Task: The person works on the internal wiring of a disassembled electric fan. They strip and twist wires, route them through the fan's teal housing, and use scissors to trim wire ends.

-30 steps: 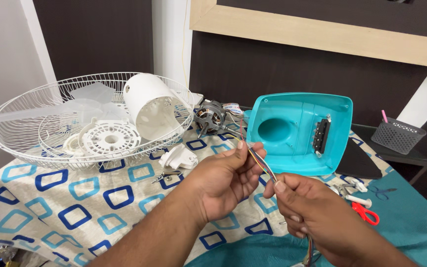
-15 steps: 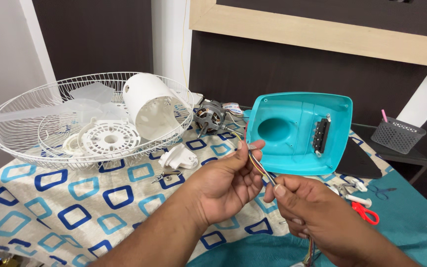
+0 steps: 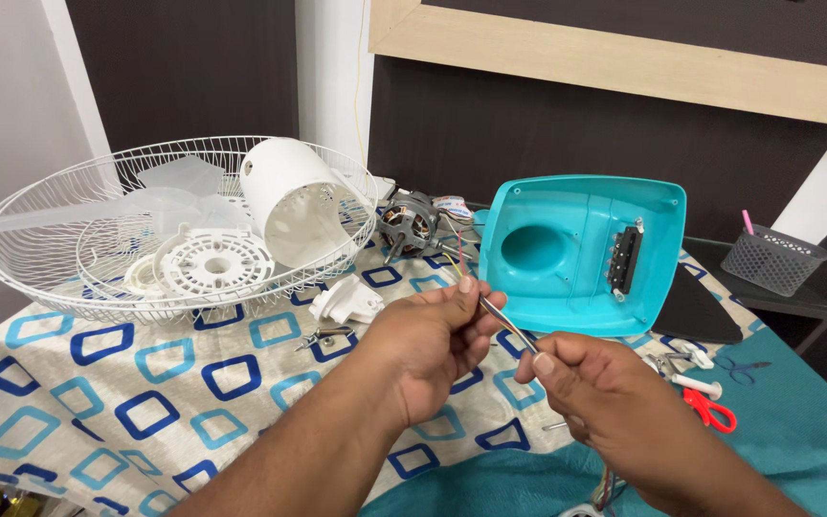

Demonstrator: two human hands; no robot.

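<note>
Both hands pinch 1 thin wire bundle [image 3: 507, 323]: left hand [image 3: 433, 347] above, right hand [image 3: 605, 402] below. A teal fan base [image 3: 576, 254] lies just behind them.

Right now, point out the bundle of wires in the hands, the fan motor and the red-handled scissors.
bundle of wires [image 3: 507, 324], head view, on the stretch between both hands.
fan motor [image 3: 410, 224], head view, on its metal body.
red-handled scissors [image 3: 712, 410], head view, on a red handle loop.
</note>
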